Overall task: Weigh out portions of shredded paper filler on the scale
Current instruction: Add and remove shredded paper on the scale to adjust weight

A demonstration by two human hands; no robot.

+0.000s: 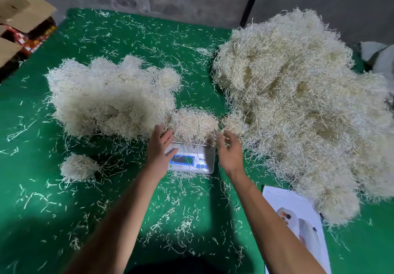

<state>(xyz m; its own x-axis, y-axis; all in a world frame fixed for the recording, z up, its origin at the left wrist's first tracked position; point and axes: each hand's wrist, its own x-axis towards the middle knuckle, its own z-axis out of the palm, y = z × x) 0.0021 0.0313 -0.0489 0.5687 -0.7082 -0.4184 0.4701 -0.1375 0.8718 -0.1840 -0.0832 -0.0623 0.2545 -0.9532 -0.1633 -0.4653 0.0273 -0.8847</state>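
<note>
The portion of shredded paper (193,124) sits on the scale (191,158) — between both hands: left hand (160,145) and right hand (229,147) flank it, fingers spread wide, holding nothing.

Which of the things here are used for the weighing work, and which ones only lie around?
For the job: scale; portion on the scale; big filler heap; left heap; small clump; left hand; right hand.

Lying about: cardboard boxes; printed sheet; black pole.
</note>
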